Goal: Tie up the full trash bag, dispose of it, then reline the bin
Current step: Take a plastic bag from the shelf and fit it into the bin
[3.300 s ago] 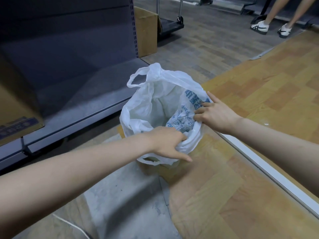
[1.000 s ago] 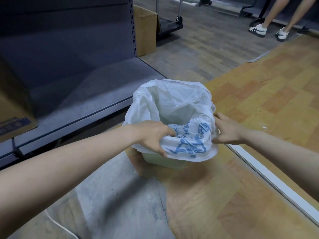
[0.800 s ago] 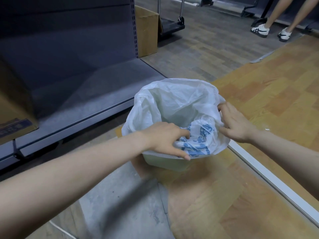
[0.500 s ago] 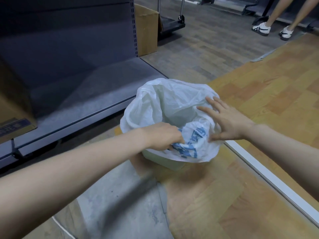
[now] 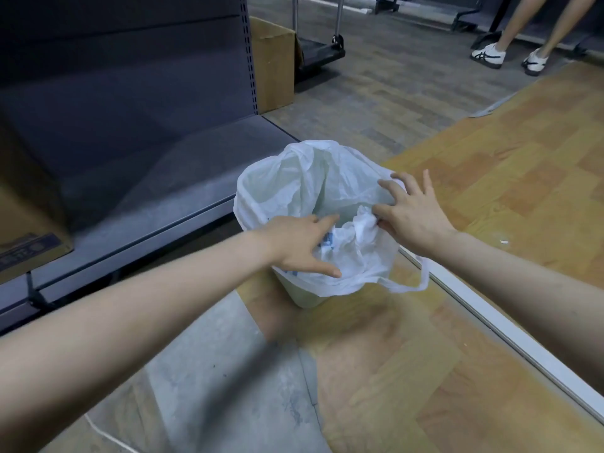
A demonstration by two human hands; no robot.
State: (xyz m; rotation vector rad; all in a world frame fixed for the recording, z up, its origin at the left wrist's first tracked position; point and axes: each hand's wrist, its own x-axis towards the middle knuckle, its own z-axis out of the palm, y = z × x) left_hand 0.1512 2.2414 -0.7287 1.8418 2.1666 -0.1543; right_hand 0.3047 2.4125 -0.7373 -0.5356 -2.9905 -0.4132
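A white plastic bag (image 5: pixel 294 181) with blue print lines a small pale bin (image 5: pixel 307 296) standing on the floor. Its mouth is spread open and folded down over the rim. My left hand (image 5: pixel 295 245) straddles the near rim, with the index finger inside and the thumb outside, pressing the bag. My right hand (image 5: pixel 413 217) lies on the right rim with fingers spread, its thumb against a crumpled fold of the bag. One bag handle loop (image 5: pixel 421 282) hangs loose outside on the right. The bin's inside is mostly hidden.
A dark grey shelf unit (image 5: pixel 130 178) runs along the left, with a cardboard box (image 5: pixel 23 237) on it. Farther back stand another box (image 5: pixel 274 60) and a cart (image 5: pixel 322 52). A person's legs in white shoes (image 5: pixel 488 53) are at top right. A white strip (image 5: pixel 510 328) crosses the floor.
The bag has gone from bunched up to spread over the bin's rim. My right hand moved from the outer side onto the right rim. A handle loop now hangs outside.
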